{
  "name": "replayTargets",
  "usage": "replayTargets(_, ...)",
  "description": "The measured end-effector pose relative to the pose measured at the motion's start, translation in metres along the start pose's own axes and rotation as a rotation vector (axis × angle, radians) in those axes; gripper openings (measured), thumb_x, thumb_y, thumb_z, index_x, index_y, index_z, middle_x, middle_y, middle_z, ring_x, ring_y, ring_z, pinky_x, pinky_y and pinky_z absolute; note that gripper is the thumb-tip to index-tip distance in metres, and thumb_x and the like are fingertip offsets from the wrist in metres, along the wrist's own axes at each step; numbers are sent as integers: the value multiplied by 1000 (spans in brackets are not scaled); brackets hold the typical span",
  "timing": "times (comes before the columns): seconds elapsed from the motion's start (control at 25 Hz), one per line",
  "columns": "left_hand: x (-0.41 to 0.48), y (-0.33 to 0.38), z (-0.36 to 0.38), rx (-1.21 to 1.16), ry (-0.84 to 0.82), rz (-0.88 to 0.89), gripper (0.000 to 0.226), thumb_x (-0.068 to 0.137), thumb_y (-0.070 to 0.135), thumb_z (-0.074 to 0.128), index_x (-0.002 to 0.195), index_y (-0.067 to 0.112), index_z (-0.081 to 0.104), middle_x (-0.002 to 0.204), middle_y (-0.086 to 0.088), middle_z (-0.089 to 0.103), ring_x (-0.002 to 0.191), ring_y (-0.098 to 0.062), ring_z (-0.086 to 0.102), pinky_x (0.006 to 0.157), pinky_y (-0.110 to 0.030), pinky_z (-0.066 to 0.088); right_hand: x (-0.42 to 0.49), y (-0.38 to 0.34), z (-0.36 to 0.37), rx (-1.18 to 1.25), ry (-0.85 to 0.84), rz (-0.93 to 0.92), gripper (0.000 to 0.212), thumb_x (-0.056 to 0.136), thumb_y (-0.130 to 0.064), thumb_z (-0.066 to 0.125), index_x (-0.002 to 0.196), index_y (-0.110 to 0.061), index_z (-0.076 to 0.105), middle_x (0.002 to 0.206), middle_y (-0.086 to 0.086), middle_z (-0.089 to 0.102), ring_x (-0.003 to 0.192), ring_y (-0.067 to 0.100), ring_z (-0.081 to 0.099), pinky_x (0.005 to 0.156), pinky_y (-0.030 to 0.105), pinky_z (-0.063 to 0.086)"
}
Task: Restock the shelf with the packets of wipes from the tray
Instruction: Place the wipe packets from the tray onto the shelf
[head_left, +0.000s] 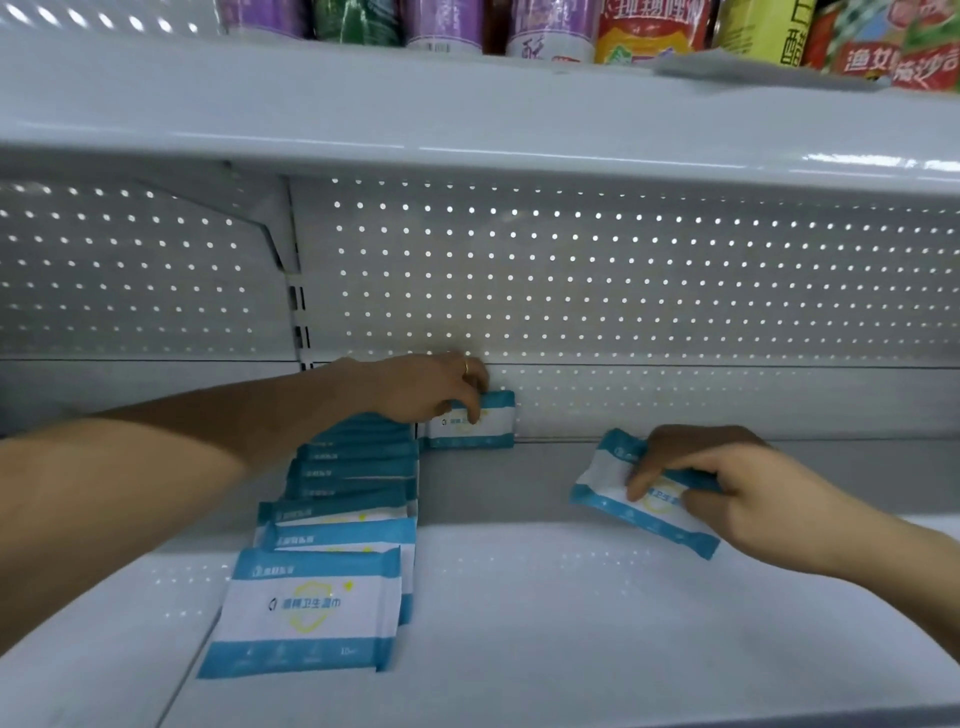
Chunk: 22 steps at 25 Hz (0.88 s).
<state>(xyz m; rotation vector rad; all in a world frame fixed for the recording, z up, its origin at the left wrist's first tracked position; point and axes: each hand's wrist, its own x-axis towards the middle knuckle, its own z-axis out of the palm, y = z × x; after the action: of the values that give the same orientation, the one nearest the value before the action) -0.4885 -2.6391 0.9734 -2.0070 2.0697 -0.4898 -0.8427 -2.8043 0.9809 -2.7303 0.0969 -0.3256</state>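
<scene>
**Two packets in hand at the shelf**

Head view: left hand (431, 387) clamped on upright packet (475, 427) against the back panel (623, 270), long axis left-right, face forward. Right hand (727, 483) gripping tilted packet (639, 496) above the shelf (571, 623), long axis slanting down-right. Row of packets (343, 509) standing at left.

White-and-blue plastic wipes packets (332, 519), each with blue bands top and bottom and a pale yellow shield emblem on white, line my pale grey metal shelf (571, 623). Behind, the grey perforated back panel (623, 270) carries a regular grid of bright dots. Purple, green, yellow and red product labels (571, 26) sit above.
</scene>
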Motion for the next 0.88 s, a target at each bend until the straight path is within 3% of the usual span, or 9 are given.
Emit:
replayTargets(0.08, -9, -10, -3, -31, 91, -17, 33, 94, -1, 62, 112, 23, 74, 137, -5, 55, 125, -23, 52, 100, -43, 50, 20, -3, 5, -28, -8, -29, 57, 79, 9, 53, 94, -43, 67, 103, -25, 59, 87, 3, 57, 68, 14, 41)
replayTargets(0.2, -31, -11, -22, -197, 148, -155, 40, 94, -4, 57, 112, 28, 72, 137, 4, 53, 123, -16, 51, 96, -38, 51, 65, -7, 21, -120, -92, -43, 51, 82, 2, 50, 102, -43, 62, 110, -25, 51, 91, 2, 54, 71, 23, 43)
replayTargets(0.48, -91, 8, -39, -272, 269, -251, 35, 99, 10, 57, 115, 39, 66, 130, 19, 53, 105, -6, 55, 85, -35, 53, 172, -18, 75, -184, -75, -99, 58, 76, 13, 43, 101, -33, 68, 113, -10, 53, 94, 16, 52, 77, 34, 43)
replayTargets(0.6, -121, 17, -41, -228, 260, -252, 35, 97, 13, 57, 118, 40, 65, 131, 21, 53, 105, -5, 57, 82, -30, 53, 195, -17, 93, -183, -54, -87, 58, 77, 16, 42, 99, -30, 70, 118, -6, 57, 105, 19, 53, 81, 35, 46)
replayTargets(0.88, -162, 26, -39, -277, 179, -310, 34, 96, 14, 56, 117, 39, 63, 132, 21, 52, 106, -7, 60, 84, -38, 55, 213, -7, 112, -180, 77, -162, 47, 76, 19, 49, 97, -17, 71, 116, 4, 59, 111, 25, 55, 91, 30, 44)
